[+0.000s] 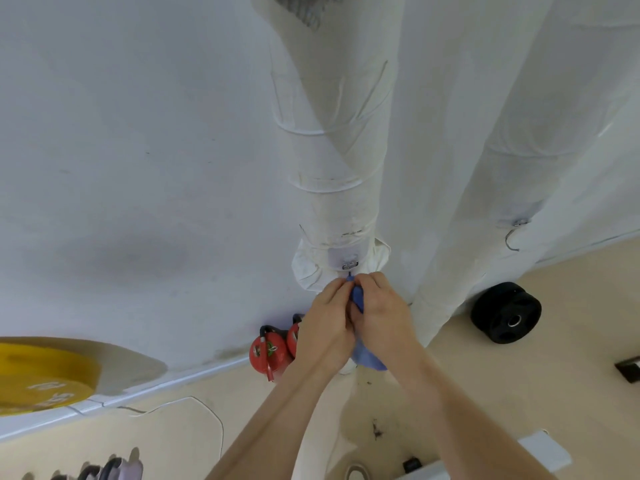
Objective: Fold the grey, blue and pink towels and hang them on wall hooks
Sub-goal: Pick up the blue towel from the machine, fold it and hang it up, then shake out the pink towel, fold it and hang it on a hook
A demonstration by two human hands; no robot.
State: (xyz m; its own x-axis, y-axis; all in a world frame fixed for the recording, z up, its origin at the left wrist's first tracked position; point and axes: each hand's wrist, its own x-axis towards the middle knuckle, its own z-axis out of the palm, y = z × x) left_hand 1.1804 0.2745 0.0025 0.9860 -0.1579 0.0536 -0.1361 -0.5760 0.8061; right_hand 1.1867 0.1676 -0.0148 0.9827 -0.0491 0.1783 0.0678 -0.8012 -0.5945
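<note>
The blue towel (369, 360) is held bunched between both hands, directly below the hook (349, 264) fixed to the wrapped column (332, 202). The left hand (325, 320) and the right hand (377, 306) are pressed together, with the fingers curled round the upper end of the cloth. A small tip of blue fabric is seen at the fingertips, just under the hook. Whether the fabric is already caught on the hook cannot be told, as the contact point is covered by the fingers. The remainder of the towel hangs below the wrists.

Progress is judged as follows. The blue towel is at the hanging step and is not confirmed as hung. A grey textured item (301, 12) is visible at the top edge of the view; it may be the grey towel, but this cannot be verified. A second hook (512, 237) on the adjacent column carries nothing. The pink towel is not in view and is presumed outstanding.
</note>
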